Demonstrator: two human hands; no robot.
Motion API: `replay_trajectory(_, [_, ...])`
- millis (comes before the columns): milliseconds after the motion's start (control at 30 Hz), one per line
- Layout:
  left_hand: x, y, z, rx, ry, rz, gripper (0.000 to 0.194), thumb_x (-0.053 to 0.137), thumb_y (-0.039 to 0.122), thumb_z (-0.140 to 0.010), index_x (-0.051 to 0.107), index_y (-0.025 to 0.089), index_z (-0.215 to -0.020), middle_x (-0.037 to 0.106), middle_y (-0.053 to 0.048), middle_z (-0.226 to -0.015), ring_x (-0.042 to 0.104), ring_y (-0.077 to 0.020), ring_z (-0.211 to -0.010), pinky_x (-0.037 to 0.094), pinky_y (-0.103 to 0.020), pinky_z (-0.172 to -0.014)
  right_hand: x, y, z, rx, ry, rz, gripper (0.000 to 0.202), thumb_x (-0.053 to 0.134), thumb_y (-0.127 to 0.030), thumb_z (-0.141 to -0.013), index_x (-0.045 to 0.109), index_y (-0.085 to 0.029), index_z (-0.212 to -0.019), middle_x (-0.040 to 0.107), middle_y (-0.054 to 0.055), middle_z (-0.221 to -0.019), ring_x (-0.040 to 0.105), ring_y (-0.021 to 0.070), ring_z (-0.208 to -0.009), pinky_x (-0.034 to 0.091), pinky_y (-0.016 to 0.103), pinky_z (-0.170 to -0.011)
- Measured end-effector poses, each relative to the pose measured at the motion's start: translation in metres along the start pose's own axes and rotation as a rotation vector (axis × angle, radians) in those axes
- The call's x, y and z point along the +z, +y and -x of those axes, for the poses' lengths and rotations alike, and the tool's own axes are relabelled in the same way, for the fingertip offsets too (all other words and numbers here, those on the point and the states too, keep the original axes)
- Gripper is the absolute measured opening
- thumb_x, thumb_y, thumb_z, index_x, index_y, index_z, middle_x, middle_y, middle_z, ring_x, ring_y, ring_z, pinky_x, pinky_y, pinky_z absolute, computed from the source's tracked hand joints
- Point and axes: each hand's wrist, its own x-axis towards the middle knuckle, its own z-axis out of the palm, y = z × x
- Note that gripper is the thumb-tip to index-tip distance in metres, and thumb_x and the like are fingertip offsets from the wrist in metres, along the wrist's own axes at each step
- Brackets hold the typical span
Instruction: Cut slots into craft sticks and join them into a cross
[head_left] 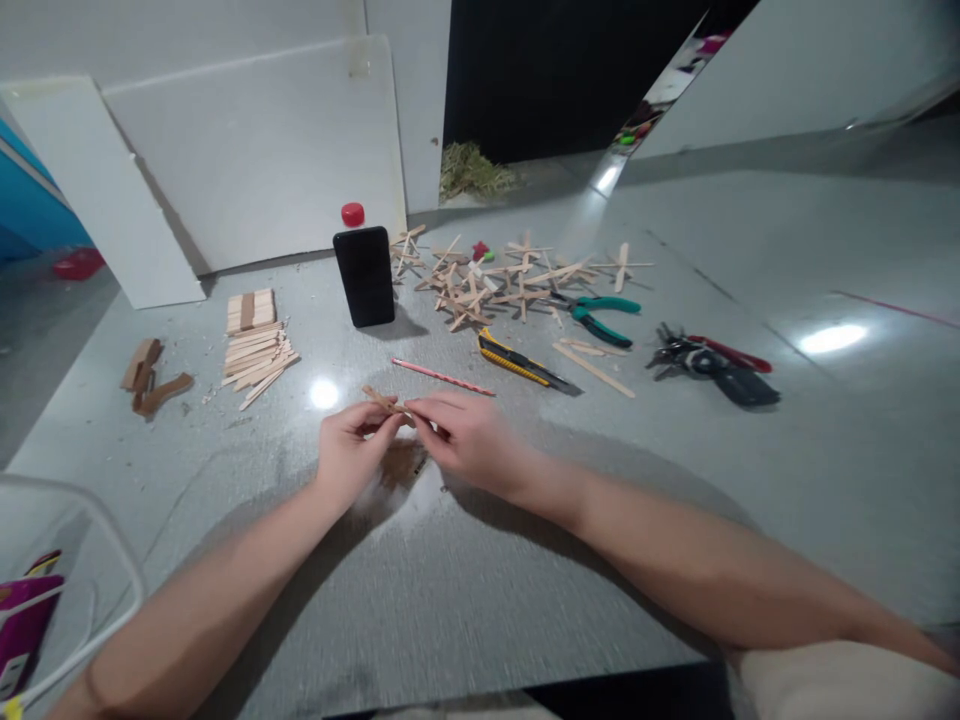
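Note:
Both of my hands meet over the middle of the table. Between the pinched thumb and fingers of my left hand is a thin brown strip, whose free end sticks out to the upper left. My right hand pinches the same strip from the other side, its fingertips almost touching the left ones. Whether the strip is wood or paper I cannot tell. A flat brown piece lies below the hands, partly covered by them. Just beyond my fingers lie a pink pencil and a yellow-black utility knife with its blade out.
Behind stands a black phone, with a red cap behind it. Bundled and loose craft sticks lie left, near brown scraps. Crossed sticks, green-handled pliers and a dark tool with red handle lie right.

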Motion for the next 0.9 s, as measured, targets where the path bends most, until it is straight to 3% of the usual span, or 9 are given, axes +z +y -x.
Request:
replay_trajectory(200, [0.001, 0.008, -0.002, 0.041, 0.038, -0.035, 0.015, 0.08, 0.035, -0.095, 0.083, 0.022, -0.087, 0.085, -0.011, -0.101, 0.084, -0.0249, -0.089, 0.072, -0.038, -0.077, 0.003, 0.0, 0.001, -0.009, -0.03, -0.014, 0.026, 0.052, -0.02, -0.108, 0.077, -0.02, -0.117, 0.083, 0.01, -0.105, 0.077, 0.023, -0.095, 0.061, 0.038, -0.087])
replay_trajectory(433, [0.0, 0.008, -0.003, 0.113, 0.038, -0.123, 0.015, 0.077, 0.032, -0.095, 0.081, 0.024, -0.084, 0.085, -0.01, -0.102, 0.083, -0.0243, -0.085, 0.071, -0.036, -0.073, 0.002, -0.002, 0.002, 0.001, -0.061, -0.021, 0.029, 0.051, -0.019, -0.108, 0.076, -0.019, -0.123, 0.084, 0.011, -0.112, 0.079, 0.0226, -0.095, 0.06, 0.036, -0.085])
replay_trajectory(633, [0.0, 0.006, 0.0, 0.203, 0.023, -0.231, 0.02, 0.073, 0.038, -0.102, 0.079, 0.023, -0.091, 0.082, -0.007, -0.094, 0.081, -0.0217, -0.092, 0.067, -0.036, -0.082, 0.001, -0.006, 0.004, 0.051, -0.082, 0.017, 0.027, 0.053, -0.019, -0.107, 0.076, -0.019, -0.121, 0.084, 0.01, -0.108, 0.078, 0.0213, -0.092, 0.055, 0.032, -0.081])
replay_trajectory(800, [0.0, 0.004, 0.003, 0.269, -0.001, -0.308, 0.03, 0.065, 0.044, -0.109, 0.073, 0.016, -0.115, 0.076, -0.004, -0.1, 0.073, -0.0153, -0.084, 0.065, -0.035, -0.082, 0.0, -0.013, 0.003, 0.097, -0.102, 0.053, 0.024, 0.052, -0.019, -0.108, 0.076, -0.018, -0.109, 0.082, 0.009, -0.094, 0.075, 0.0207, -0.082, 0.048, 0.031, -0.073])
replay_trajectory(900, [0.001, 0.004, 0.005, 0.29, -0.002, -0.343, 0.03, 0.065, 0.045, -0.109, 0.073, 0.017, -0.116, 0.076, -0.004, -0.098, 0.073, -0.0158, -0.083, 0.065, -0.035, -0.082, -0.002, -0.015, 0.002, 0.122, -0.124, 0.078, 0.023, 0.053, -0.018, -0.108, 0.075, -0.019, -0.102, 0.08, 0.008, -0.088, 0.071, 0.0196, -0.077, 0.043, 0.031, -0.071])
